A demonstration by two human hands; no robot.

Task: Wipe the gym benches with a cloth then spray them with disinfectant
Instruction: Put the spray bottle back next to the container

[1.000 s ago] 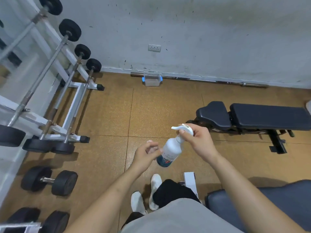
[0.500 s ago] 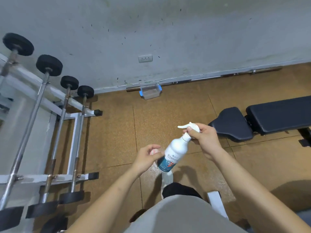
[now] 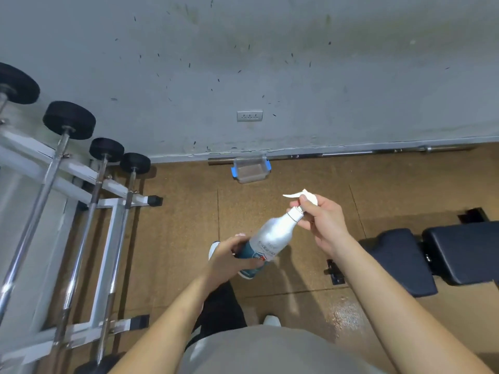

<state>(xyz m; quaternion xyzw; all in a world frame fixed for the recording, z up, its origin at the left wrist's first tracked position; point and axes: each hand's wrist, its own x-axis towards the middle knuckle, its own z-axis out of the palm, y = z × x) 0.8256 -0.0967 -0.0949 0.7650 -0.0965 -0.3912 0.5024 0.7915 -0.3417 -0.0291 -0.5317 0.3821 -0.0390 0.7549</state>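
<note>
**Spray bottle gripped at both ends, above the floor**

Both forearms bare, stretched forward and down from the lower edge of view. Low and near the body, the left hand, fingers curled round the base of the spray bottle over its dark blue label band. Higher and further out, the right hand, closed on the white trigger head, thumb laid across it just above the neck, other fingers folded beneath. Bottle tilted, base toward the body, nozzle tip pointing left. Held in the air, touching nothing but the two hands.

Underneath, a brown speckled floor with thin seams, and a glossy patch beside the right forearm. At the floor's right edge, a black padded bench, short pad and long pad end to end, well apart from the bottle. Along the left edge, a white rack loaded with chrome barbells with round black ends. At the far edge, a grey scuffed wall with a white socket plate. At the wall's foot, a long steel bar lying flat, and a clear plastic box with blue clips against it. One white shoe just beside the left hand.
</note>
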